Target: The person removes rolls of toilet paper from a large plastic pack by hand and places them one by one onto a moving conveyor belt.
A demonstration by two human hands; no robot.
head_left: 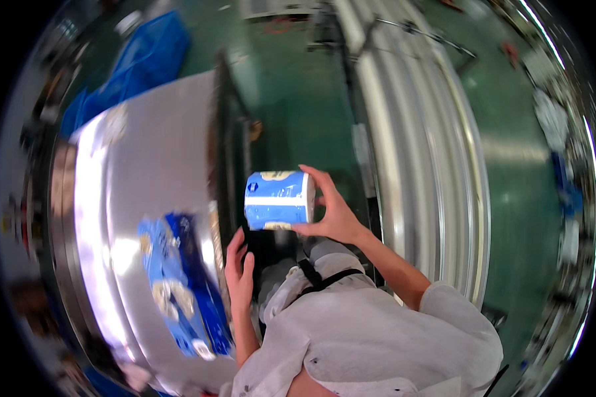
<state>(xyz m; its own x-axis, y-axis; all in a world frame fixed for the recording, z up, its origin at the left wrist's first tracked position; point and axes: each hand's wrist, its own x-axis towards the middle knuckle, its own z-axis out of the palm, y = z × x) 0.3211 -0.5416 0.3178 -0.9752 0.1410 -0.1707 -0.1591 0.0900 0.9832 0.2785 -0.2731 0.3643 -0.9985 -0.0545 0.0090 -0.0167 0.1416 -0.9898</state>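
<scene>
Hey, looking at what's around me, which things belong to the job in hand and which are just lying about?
Seemingly in the job:
blue-and-white pack, held in the right hand
blue packaging in similar colours, on the metal table, near the empty left hand

Probably just about:
blue crates, beyond the table

The right hand (340, 217) grips with curved fingers (320, 176); the left hand (238, 274) (lower) hangs empty.

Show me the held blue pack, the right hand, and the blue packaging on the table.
Held blue pack (277, 201): head view, middle of its wrapped side.
Right hand (338, 216): head view, middle of the hand.
Blue packaging (185, 284): head view, near its middle.
</scene>
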